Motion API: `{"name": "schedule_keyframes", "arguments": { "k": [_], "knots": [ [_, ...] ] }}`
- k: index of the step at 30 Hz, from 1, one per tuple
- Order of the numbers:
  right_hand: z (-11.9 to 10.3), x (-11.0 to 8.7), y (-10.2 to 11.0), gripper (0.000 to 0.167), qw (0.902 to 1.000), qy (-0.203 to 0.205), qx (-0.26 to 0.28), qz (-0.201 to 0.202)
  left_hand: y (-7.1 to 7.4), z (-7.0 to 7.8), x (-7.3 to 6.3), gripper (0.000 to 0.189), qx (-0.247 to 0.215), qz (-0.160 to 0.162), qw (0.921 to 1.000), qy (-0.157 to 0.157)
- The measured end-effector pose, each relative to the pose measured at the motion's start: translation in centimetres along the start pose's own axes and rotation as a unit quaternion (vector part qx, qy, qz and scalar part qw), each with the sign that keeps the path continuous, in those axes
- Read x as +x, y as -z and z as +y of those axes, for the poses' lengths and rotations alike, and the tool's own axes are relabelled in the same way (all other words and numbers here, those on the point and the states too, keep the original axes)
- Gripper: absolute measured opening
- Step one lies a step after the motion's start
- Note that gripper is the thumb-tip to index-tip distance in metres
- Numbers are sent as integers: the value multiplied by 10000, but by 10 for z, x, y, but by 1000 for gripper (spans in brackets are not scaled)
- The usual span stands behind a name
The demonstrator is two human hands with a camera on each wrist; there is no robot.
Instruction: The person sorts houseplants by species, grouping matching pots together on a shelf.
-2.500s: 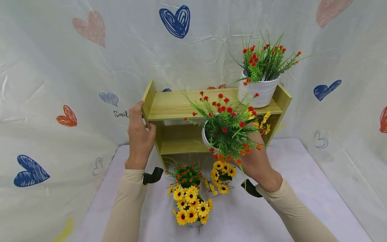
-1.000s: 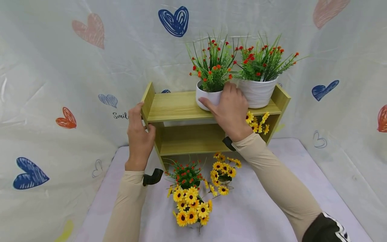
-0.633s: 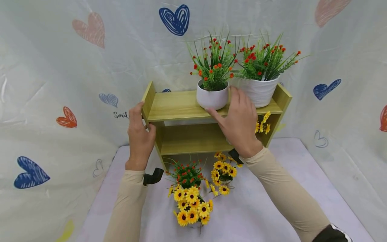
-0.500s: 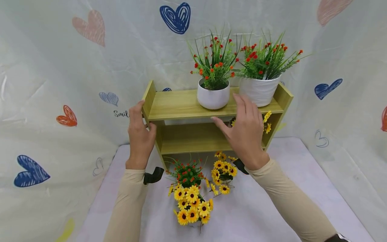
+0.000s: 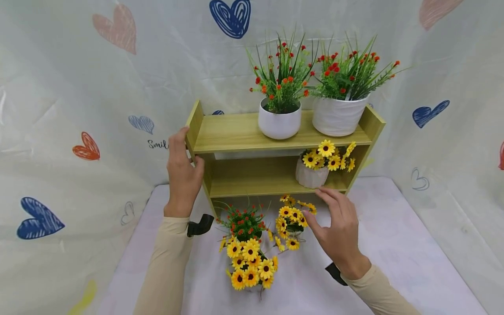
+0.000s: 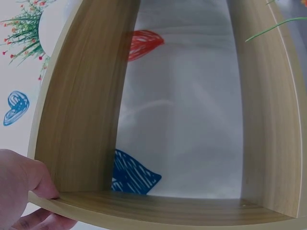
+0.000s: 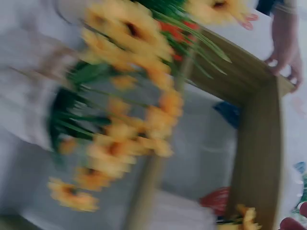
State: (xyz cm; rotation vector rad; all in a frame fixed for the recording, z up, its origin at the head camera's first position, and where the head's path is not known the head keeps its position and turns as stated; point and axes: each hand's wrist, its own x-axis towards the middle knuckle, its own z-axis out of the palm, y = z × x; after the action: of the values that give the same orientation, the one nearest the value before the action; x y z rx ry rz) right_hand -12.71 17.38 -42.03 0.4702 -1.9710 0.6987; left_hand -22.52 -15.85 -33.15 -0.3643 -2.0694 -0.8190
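Note:
My left hand (image 5: pixel 183 177) grips the left side panel of a two-tier wooden shelf (image 5: pixel 228 131); the left wrist view has thumb and fingers on either side of the panel (image 6: pixel 144 208). Empty, my right hand (image 5: pixel 338 227) hovers with spread, relaxed fingers right of a sunflower plant (image 5: pixel 291 221) on the table. On the upper board stand a small round white pot (image 5: pixel 279 124) and a larger white pot (image 5: pixel 338 116), both with red flowers. A pale pot of sunflowers (image 5: pixel 311 175) sits at the lower board's right. Blurred sunflowers (image 7: pixel 115 143) fill the right wrist view.
Before the shelf, a red-flowered plant (image 5: pixel 244 223) and a fuller sunflower plant (image 5: pixel 250 267) stand close together on the pale tablecloth (image 5: pixel 393 236). A heart-printed curtain (image 5: pixel 98 78) hangs behind and at both sides.
The right hand set the small white pot on the upper board, let go, and drew back down toward the table sunflowers. The left hand stays on the side panel.

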Motion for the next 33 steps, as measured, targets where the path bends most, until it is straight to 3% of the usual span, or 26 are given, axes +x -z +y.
{"name": "schedule_keyframes", "arguments": {
  "k": [9, 14, 21, 33],
  "knots": [
    [30, -79, -3, 72, 9939, -691, -282, -813, 1, 1, 2, 69, 22, -67, 9999, -72],
    [45, -106, -9, 49, 9863, -994, -385, -1259, 0, 0, 2, 70, 27, -28, 10000, -78],
    [55, -124, -19, 58, 9704, -1199, -716, -1971, 0, 1, 2, 69, 37, -6, 10000, -55],
    [63, -128, -29, 76, 9385, -1670, -636, -2954, -1, 2, 2, 69, 59, 4, 10000, -17]
  ]
}}
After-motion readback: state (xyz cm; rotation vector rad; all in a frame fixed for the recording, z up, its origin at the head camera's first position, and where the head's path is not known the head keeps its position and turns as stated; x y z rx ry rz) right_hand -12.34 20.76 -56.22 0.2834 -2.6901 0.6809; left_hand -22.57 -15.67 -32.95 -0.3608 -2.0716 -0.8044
